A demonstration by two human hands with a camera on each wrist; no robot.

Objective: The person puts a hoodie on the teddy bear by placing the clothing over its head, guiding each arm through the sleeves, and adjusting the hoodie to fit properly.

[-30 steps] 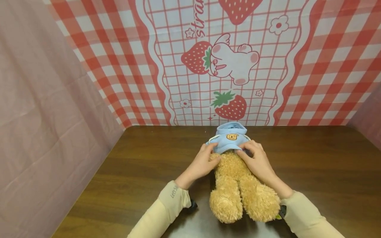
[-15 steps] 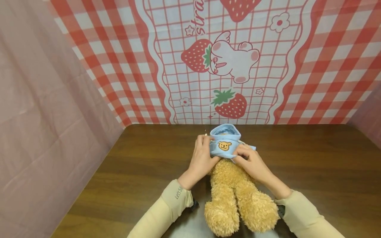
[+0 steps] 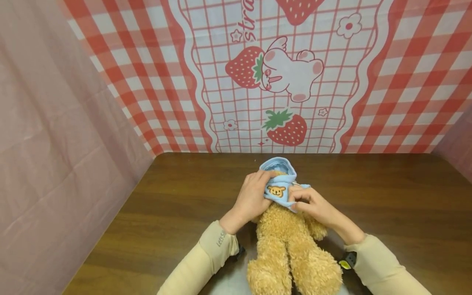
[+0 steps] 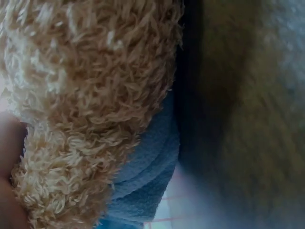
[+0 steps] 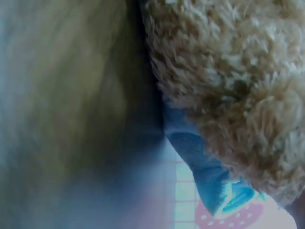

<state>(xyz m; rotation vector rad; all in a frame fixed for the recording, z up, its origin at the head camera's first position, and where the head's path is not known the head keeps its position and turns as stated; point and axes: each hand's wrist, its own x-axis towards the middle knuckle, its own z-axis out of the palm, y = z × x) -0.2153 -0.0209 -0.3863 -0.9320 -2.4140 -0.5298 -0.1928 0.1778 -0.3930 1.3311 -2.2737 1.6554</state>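
A fluffy tan teddy bear [image 3: 282, 229] lies on the table with its feet toward the person. Over its upper end sits a light blue doll hoodie [image 3: 281, 200] with a bear-face patch; the bear's head is hidden. My left hand [image 3: 250, 200] lies along the hoodie's left side, its fingers reaching to the collar, their grip partly hidden. With thumb and fingers my right hand [image 3: 313, 207] pinches the hoodie's lower right hem. Tan fur [image 4: 90, 95] fills much of the left wrist view, with blue cloth [image 4: 147, 162] under it. Fur [image 5: 233, 86] and blue cloth [image 5: 195, 162] also appear in the right wrist view.
The dark wooden table [image 3: 177, 205] reaches back to a red-and-white checked strawberry cloth [image 3: 206, 82] hanging behind it. A pale pink curtain [image 3: 66, 143] hangs on the left. Dark wrist devices show beneath both sleeves.
The bear and hoodie have come nearer the person and slightly left. My left hand has moved up from the hem toward the collar. My right hand stays at the right hem, now lower.
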